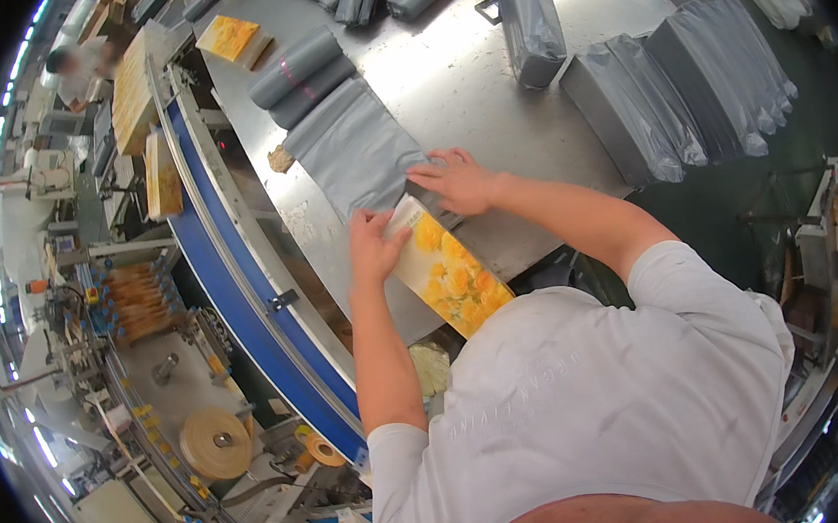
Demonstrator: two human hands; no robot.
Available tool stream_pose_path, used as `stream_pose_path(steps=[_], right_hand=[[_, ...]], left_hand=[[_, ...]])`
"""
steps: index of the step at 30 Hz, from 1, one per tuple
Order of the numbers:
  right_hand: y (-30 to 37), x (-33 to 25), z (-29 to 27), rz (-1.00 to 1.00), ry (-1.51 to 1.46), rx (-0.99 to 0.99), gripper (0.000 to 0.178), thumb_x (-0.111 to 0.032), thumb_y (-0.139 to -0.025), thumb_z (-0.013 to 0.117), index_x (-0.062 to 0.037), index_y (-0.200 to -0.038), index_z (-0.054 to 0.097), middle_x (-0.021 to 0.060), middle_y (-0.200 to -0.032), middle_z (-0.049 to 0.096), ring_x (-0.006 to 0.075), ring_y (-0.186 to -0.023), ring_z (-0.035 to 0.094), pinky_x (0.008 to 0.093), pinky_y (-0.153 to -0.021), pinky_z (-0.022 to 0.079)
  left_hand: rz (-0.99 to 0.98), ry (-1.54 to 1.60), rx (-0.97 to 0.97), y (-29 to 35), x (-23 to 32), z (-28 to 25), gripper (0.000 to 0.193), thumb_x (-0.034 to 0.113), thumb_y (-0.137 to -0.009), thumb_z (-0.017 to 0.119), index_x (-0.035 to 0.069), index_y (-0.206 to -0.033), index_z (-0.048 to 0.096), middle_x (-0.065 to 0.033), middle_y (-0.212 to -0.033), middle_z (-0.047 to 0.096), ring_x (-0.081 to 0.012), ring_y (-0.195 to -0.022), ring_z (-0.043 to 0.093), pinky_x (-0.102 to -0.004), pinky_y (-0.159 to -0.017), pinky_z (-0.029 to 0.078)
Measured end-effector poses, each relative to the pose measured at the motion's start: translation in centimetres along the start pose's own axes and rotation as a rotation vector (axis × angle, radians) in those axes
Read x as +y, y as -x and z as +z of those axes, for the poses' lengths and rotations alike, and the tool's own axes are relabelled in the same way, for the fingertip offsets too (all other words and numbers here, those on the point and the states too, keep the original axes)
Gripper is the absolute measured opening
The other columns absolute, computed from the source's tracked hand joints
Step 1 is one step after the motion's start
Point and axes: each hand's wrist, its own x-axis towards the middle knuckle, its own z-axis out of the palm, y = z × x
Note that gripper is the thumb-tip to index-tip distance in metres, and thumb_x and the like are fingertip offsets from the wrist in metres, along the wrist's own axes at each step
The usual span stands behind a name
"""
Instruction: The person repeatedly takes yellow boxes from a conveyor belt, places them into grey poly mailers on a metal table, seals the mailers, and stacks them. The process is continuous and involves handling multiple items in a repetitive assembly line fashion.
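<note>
My left hand (374, 244) grips the upper end of a flat yellow flower-printed pack (450, 277) that leans over the near edge of a steel table (462, 68). My right hand (460, 180) presses on the open end of a flat grey plastic mailing bag (354, 148) lying on the table, holding its mouth right at the pack's top edge. The pack's end touches the bag's opening; whether it is inside I cannot tell.
Rolled grey bags (300, 68) lie beyond the flat one, and stacks of filled grey bags (683, 89) stand at the right. Another yellow pack (230, 37) lies far back. A blue conveyor belt (231, 278) runs along the left, with machinery and tape rolls (216, 444) below. Another person (73, 63) stands far left.
</note>
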Motion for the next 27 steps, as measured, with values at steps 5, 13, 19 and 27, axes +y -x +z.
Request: stream_pose_path(steps=[5, 13, 19, 27], right_hand=[[1.6, -2.6, -2.4, -0.087, -0.075, 0.027, 0.08, -0.018, -0.089, 0.063, -0.015, -0.164, 0.036, 0.0008, -0.17, 0.033, 0.0391, -0.153, 0.028, 0.0569, -0.124, 0.024], [2.4, -2.2, 2.7, 0.111, -0.535, 0.59, 0.041, -0.014, -0.086, 0.065, -0.0044, -0.126, 0.064, 0.0142, -0.132, 0.064, 0.0372, -0.127, 0.057, 0.0454, -0.107, 0.047], [-1.4, -1.8, 2.7, 0.315, -0.074, 0.097, 0.021, -0.021, -0.09, 0.064, -0.0059, -0.101, 0.073, 0.0162, -0.105, 0.073, 0.04, -0.114, 0.063, 0.0501, -0.097, 0.052], [8.6, -6.2, 5.6, 0.368, -0.053, -0.18, 0.022, -0.025, -0.091, 0.063, -0.0091, -0.093, 0.078, 0.0191, -0.098, 0.076, 0.0426, -0.093, 0.071, 0.0527, -0.082, 0.057]], left_hand=[[-0.198, -0.118, 0.41, -0.1, 4.3, 3.0, 0.074, 0.039, -0.075, 0.091, 0.001, -0.134, 0.066, -0.0262, -0.169, 0.023, -0.0395, -0.154, 0.028, -0.0469, -0.124, 0.03], [-0.164, 0.462, 0.519, 5.7, -3.9, 10.5, 0.041, 0.021, -0.099, 0.072, -0.006, -0.127, 0.059, -0.0234, -0.124, 0.065, -0.0387, -0.113, 0.063, -0.0451, -0.103, 0.048], [-0.301, 0.313, 0.654, 1.7, -4.8, 6.6, 0.039, 0.028, -0.095, 0.07, -0.009, -0.103, 0.068, -0.0236, -0.108, 0.072, -0.043, -0.096, 0.068, -0.0492, -0.086, 0.053], [-0.045, -0.144, -0.095, 8.8, -6.3, 6.9, 0.029, 0.025, -0.091, 0.067, 0.002, -0.106, 0.075, -0.0278, -0.102, 0.073, -0.0489, -0.096, 0.068, -0.0563, -0.083, 0.055]])
